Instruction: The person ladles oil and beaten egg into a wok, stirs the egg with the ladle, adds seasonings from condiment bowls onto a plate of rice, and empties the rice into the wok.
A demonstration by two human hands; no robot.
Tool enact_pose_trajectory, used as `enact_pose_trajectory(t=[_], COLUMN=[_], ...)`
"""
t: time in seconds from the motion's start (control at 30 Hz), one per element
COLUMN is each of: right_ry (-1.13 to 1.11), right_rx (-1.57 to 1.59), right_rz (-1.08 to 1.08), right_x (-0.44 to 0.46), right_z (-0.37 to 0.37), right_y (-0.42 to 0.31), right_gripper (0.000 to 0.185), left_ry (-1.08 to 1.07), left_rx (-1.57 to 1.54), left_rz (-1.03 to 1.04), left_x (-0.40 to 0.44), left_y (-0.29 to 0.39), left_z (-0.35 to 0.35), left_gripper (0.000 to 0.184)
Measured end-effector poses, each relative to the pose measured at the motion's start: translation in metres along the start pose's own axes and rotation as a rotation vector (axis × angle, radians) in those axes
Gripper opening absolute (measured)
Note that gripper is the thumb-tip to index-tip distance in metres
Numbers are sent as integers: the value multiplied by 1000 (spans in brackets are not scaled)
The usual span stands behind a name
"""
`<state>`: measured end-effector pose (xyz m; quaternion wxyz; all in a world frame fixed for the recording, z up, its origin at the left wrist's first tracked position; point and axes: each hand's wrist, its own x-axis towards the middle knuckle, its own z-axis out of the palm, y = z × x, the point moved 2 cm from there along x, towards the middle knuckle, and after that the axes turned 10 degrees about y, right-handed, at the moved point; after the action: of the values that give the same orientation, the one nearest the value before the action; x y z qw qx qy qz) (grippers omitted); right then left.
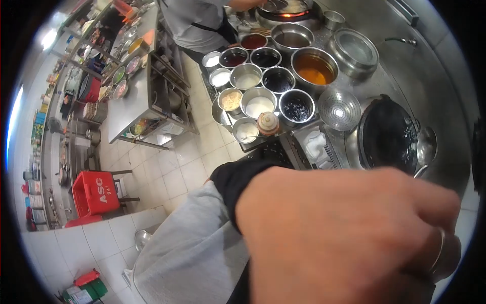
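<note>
The left hand [339, 228] fills the near lower right, back toward the camera, with a black cuff [235, 190] at the wrist and the fingers curled away to the right. What those fingers grip, if anything, cannot be told — the palm side is hidden. The right hand cannot be made out, so its state cannot be told either.

From the left hand, the black wok [383, 129] is at one o'clock, sitting on the steel counter; its inside looks dark and shiny. A ladle [428, 144] lies against the wok's right rim, its handle running down behind the knuckles — whether it is held cannot be told.

A round strainer [340, 109] is at twelve o'clock, just left of the wok. At eleven o'clock stand steel pots [259, 91] in close rows, some with white contents, others dark, and a squeeze bottle [268, 124] beside them. A larger pot [298, 54] of orange-brown liquid is near twelve.

Farther off at eleven, a person [195, 28] in grey stands by a lit burner [293, 15]. A steel table [129, 114] is at ten o'clock, and a red crate [88, 195] at nine.
</note>
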<state>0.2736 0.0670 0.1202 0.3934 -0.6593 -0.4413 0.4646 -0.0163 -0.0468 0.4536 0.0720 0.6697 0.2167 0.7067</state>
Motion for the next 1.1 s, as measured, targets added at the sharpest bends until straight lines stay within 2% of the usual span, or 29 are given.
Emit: enact_pose_trajectory(t=[0.13,0.2,0.23,0.27,0.33,0.4,0.47,0.53,0.57,0.63,0.7,0.73,0.9,1.03,1.1], right_ry=[22,53,66,67,79,95,73,70,68,111,91,64,23,79,103], right_rx=[-30,-114,-138,-166,-43,-80,-57,-34,-11,3,-10,15,72,-55,-159], right_rz=[14,63,11,-38,76,58,27,57,55,6,-3,-11,11,-23,-81], right_x=[8,0,1,1,-5,-5,-4,-5,-5,-6,-6,-3,33,68,96], right_z=[-1,0,-3,-5,-4,-7,-10,-11,-11,-9,-11,-12,-6,12,22], right_y=[5,-12,-13,-13,-28,-28,-26,-28,-27,-33,-41,-40,-19,-16,-3], right_gripper=[27,28,28,29,31,31,30,28,22,22,34,36,26,12,10], left_ry=[-27,-115,-177,-31,-371,-224,-58,28,23,16,27,32,46,7,-66], left_rx=[109,507,694,-12,-335,-430,-613,-731,-767,-832,-874,-894,-977,-968,-921], left_rz=[-171,-478,-655,-262,-437,-551,-333,-313,-405,-592,-712,-708,-661,-633,-656], left_x=[-1,-2,-7,-24,-18,-31,-40,-42,-35,-19,-7,-7,-17,-36,-50], left_y=[-5,-1,2,-13,-37,-41,-53,-54,-49,-34,-23,-23,-46,-73,-87], left_z=[-3,-4,-5,-31,-26,10,56,75,81,91,98,101,105,99,93], left_gripper=[14,14,15,13,7,10,47,65,64,61,57,54,40,29,24])
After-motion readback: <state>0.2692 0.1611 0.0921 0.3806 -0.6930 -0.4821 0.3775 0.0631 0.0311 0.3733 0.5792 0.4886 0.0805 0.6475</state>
